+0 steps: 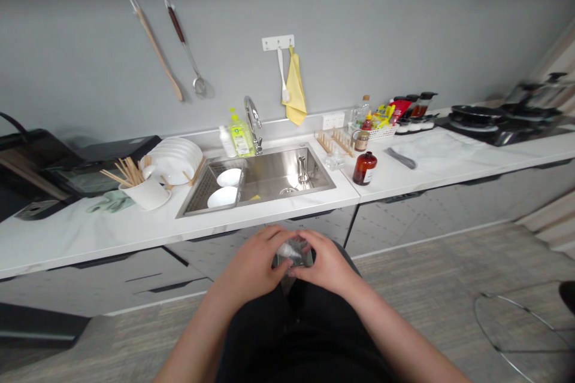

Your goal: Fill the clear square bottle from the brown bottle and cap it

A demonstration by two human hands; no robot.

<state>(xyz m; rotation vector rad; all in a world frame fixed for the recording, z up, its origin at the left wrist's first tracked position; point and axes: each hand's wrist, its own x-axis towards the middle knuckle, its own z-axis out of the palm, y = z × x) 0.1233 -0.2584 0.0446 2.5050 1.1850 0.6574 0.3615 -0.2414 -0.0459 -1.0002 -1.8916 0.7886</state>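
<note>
The left hand (pixel 254 264) and right hand (pixel 327 263) are together, both closed around a small clear plastic item (pixel 294 254) held low before the torso; the even two-sided grip keeps it steady, well apart from the stainless steel sink (pixel 274 176) on the marble-patterned counter (pixel 90 245) ahead.

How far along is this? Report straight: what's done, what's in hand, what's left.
Looks done: round white plates stand stacked, and two white bowls sit in the wire rack of the steel sink. In hand: the left hand and right hand cup a small clear object above the lap. Left: a brown glass bottle stands on the white marble counter.
</note>
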